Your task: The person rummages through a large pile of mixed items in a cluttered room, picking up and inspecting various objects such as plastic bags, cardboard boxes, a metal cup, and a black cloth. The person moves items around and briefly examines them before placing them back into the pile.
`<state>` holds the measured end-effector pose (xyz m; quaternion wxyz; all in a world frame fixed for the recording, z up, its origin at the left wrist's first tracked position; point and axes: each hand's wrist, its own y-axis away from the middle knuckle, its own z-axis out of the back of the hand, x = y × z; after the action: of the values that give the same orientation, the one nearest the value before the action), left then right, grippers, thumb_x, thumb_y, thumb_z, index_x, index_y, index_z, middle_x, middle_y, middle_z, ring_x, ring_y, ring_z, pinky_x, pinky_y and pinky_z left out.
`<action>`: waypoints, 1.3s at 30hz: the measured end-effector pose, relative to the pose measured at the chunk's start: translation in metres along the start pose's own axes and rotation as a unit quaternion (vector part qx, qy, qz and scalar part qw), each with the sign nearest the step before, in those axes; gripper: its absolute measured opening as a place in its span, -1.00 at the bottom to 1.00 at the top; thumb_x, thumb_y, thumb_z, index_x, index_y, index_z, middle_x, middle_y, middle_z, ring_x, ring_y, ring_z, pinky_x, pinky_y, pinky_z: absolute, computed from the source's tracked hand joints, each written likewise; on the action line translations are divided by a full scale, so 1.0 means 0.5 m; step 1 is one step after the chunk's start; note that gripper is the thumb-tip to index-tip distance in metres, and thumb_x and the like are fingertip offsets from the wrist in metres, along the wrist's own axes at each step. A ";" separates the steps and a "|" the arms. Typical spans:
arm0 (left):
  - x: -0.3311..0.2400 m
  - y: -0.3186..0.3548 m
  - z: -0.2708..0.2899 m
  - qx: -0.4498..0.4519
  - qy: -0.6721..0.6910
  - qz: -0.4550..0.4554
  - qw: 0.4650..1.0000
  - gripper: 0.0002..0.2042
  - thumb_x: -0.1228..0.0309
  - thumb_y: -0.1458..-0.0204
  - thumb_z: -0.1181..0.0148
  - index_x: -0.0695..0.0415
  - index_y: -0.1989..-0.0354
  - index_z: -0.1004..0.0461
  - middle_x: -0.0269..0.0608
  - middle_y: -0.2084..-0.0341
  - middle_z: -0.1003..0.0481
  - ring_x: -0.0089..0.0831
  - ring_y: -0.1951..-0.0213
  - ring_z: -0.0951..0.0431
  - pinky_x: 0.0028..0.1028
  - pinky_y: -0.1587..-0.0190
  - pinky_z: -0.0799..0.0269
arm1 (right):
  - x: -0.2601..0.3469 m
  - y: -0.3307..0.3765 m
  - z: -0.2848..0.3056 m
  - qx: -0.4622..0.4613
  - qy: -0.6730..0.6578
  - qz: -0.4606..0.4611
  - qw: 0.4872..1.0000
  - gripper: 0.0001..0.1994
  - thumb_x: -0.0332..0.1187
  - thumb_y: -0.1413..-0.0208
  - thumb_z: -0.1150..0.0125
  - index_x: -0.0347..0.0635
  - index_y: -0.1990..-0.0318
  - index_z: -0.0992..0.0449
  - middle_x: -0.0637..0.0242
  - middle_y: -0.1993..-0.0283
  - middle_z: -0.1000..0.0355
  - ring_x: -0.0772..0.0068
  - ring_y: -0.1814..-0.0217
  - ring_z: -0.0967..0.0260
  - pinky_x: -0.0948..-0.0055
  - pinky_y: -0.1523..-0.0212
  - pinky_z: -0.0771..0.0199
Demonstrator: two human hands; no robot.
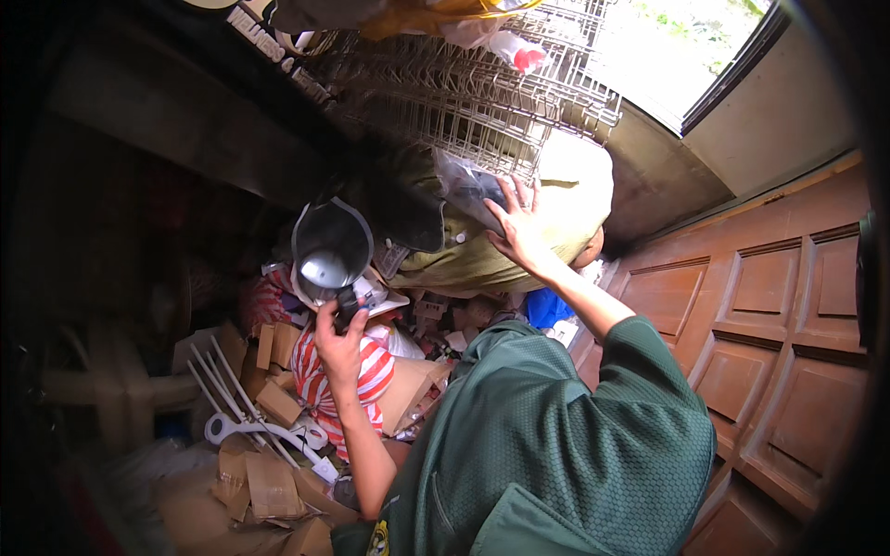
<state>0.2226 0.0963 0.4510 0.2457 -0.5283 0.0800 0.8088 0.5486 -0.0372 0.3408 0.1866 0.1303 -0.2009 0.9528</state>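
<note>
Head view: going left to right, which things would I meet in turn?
Thin white rods, the person's left hand, a clear plastic bag, the person's right hand, a brown panelled door.

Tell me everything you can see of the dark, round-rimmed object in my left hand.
The dark object looks like a glossy cup or jug, perhaps plastic, with a thin, pale rim around its rounded outline. A bright, whitish patch shows toward its lower end. The left hand grips a short black part there, possibly a handle. In the picture it sits left of the olive-green bundle; whether it touches the clutter behind is unclear.
</note>
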 end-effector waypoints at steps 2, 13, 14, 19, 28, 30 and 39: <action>-0.022 -0.033 -0.035 0.048 -0.021 -0.032 0.998 -0.75 0.45 -0.03 -0.33 0.26 0.16 -0.45 -0.21 0.30 -0.60 -0.49 0.23 -0.55 -0.47 0.10 -0.44 | 0.001 0.035 0.010 -0.035 -0.034 -0.041 0.998 -0.40 -0.22 0.14 -0.40 -0.06 -0.14 -0.40 -0.05 -0.44 0.10 -0.21 -0.52 0.32 -0.28 -0.41 0.34; -0.309 -0.171 -0.100 0.268 0.403 -0.059 0.873 -0.41 -0.01 -0.06 -0.25 0.24 -0.01 -0.26 -0.28 0.42 -0.35 -0.51 0.42 -0.36 -0.50 0.29 -0.32 | 0.008 0.259 -0.035 -0.038 -0.453 -0.355 0.817 -0.67 -0.41 -0.22 -0.10 -0.18 -0.14 -0.45 0.36 0.47 -0.44 0.56 0.41 -0.36 0.54 0.30 -0.40; -0.350 -0.196 -0.114 0.320 0.428 -0.080 0.841 -0.40 -0.01 -0.05 -0.25 0.25 -0.03 -0.25 -0.28 0.40 -0.33 -0.51 0.40 -0.35 -0.48 0.28 -0.31 | -0.006 0.272 -0.033 -0.033 -0.473 -0.368 0.800 -0.65 -0.40 -0.21 -0.13 -0.19 -0.16 -0.44 0.42 0.45 -0.42 0.62 0.42 -0.30 0.58 0.33 -0.38; -0.498 -0.306 -0.312 0.403 0.530 -0.125 0.736 -0.51 0.09 -0.14 -0.18 0.23 -0.03 -0.25 -0.30 0.33 -0.28 -0.47 0.26 -0.33 -0.42 0.15 -0.31 | -0.032 0.239 0.000 -0.181 -0.321 -0.332 0.868 -0.61 -0.38 -0.10 -0.26 -0.22 -0.10 -0.46 0.31 0.35 -0.44 0.49 0.31 -0.37 0.47 0.16 -0.41; -0.499 -0.377 -0.614 0.336 0.440 -0.168 0.816 -0.73 0.28 -0.21 -0.14 0.20 0.08 -0.35 -0.21 0.22 -0.51 -0.44 0.03 -0.48 -0.41 -0.18 -0.27 | -0.101 0.258 0.110 -0.327 -0.299 -0.398 0.804 -0.64 -0.41 -0.10 -0.25 -0.20 -0.07 -0.45 0.28 0.22 -0.39 0.45 0.22 -0.38 0.43 0.13 -0.44; -0.491 -0.352 -0.606 0.312 0.393 -0.166 0.849 -0.69 0.34 -0.14 -0.22 0.23 0.04 -0.36 -0.22 0.18 -0.52 -0.49 0.09 -0.49 -0.44 -0.12 -0.33 | -0.084 0.273 0.134 -0.327 -0.263 -0.388 0.821 -0.64 -0.40 -0.10 -0.27 -0.21 -0.07 -0.45 0.28 0.18 -0.38 0.45 0.19 -0.37 0.42 0.11 -0.43; -0.467 -0.345 -0.520 0.165 0.119 -0.307 0.930 -0.38 0.27 0.00 -0.32 0.29 -0.18 -0.23 -0.01 -0.04 -0.42 -0.28 -0.08 -0.46 -0.33 -0.19 -0.32 | -0.059 0.149 0.255 -0.385 -0.244 -0.289 0.842 -0.55 -0.40 -0.07 -0.30 -0.22 -0.13 -0.38 0.23 -0.04 -0.25 0.38 0.02 -0.33 0.35 -0.08 -0.38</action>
<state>0.5925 0.0714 0.5707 0.5543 -0.5714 0.0747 0.6006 0.5668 -0.1645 0.4192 0.4336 0.3288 -0.5435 0.6391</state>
